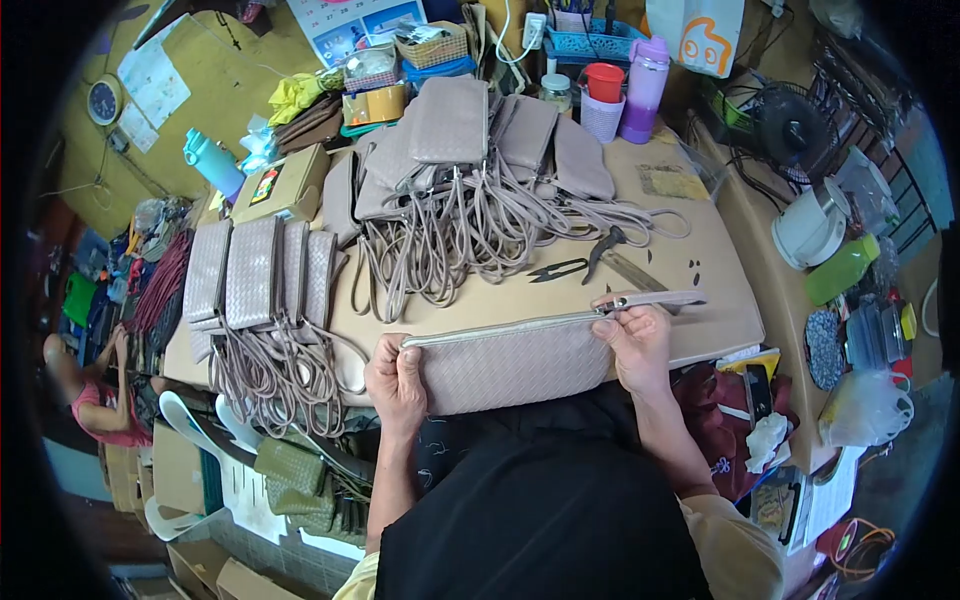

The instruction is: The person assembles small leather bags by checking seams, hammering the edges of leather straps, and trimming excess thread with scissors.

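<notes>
Holding 1 mauve-grey woven pouch (pixel 515 370) stretched between your 2 hands, you have it level at the near edge of the table (pixel 722 285), above your black apron (pixel 540 500). Your left hand (pixel 398 385) pinches its left upper corner, thumb on the near face. Your right hand (pixel 637 340) grips the right upper corner, by the zipper's end. The pale zipper (pixel 500 328) runs along the top edge between your hands, and a flat strap (pixel 670 298) extends to the right from a metal fitting just above your right fingers.

Just beyond the pouch, you have 1 pair of dark snips (pixel 562 270) and 1 hammer-like tool (pixel 630 270) with a wooden handle, lying near each other; small dark bits (pixel 695 270) lie to their right. To your left, a smaller stack of similar pouches (pixel 255 275) lets its looped straps hang over the table edge. Farther in, a large pile of pouches (pixel 448 122) spreads its straps toward you.

Behind stand a teal bottle (pixel 212 160), a cardboard box (pixel 285 188), a red cup (pixel 604 84) and a purple bottle (pixel 643 92). On your far left, a person in a pink top (pixel 105 415) sits well apart from you.
</notes>
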`<state>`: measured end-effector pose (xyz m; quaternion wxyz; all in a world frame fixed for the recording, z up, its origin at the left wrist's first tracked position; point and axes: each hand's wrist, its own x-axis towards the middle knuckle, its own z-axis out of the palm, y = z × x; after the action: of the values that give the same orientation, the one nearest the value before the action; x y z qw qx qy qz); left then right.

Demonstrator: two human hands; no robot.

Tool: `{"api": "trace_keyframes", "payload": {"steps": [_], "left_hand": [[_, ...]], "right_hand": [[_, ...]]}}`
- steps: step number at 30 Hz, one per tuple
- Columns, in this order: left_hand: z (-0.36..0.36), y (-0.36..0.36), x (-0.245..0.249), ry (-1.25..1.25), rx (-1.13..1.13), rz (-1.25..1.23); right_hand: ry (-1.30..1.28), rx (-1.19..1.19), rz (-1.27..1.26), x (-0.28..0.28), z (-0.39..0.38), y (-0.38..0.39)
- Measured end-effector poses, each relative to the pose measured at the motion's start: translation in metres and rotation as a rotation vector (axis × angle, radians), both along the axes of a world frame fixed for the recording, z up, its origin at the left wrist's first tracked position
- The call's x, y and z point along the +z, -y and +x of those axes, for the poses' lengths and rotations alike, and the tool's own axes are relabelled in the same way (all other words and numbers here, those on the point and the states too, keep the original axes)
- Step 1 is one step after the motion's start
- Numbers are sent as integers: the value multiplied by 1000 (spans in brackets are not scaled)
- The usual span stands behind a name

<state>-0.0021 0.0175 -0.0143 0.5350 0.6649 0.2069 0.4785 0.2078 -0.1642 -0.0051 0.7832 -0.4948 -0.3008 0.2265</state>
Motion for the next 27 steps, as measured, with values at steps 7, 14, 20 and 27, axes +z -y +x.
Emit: {"api": "trace_keyframes", "payload": {"steps": [7,14,20,27], "left_hand": [[-6,-9,11,-224,30,617],[-37,-12,-39,-516,-214,-32],[20,-25,-39,-964,-32,121],[15,-9,-66,80,-174,-544]], "right_hand": [[503,59,-92,-10,37,15],[636,-101,-822,-39,81,75],[798,-155,-953,-66,53,-9],[148,-27,-387,-64,18,-41]]}}
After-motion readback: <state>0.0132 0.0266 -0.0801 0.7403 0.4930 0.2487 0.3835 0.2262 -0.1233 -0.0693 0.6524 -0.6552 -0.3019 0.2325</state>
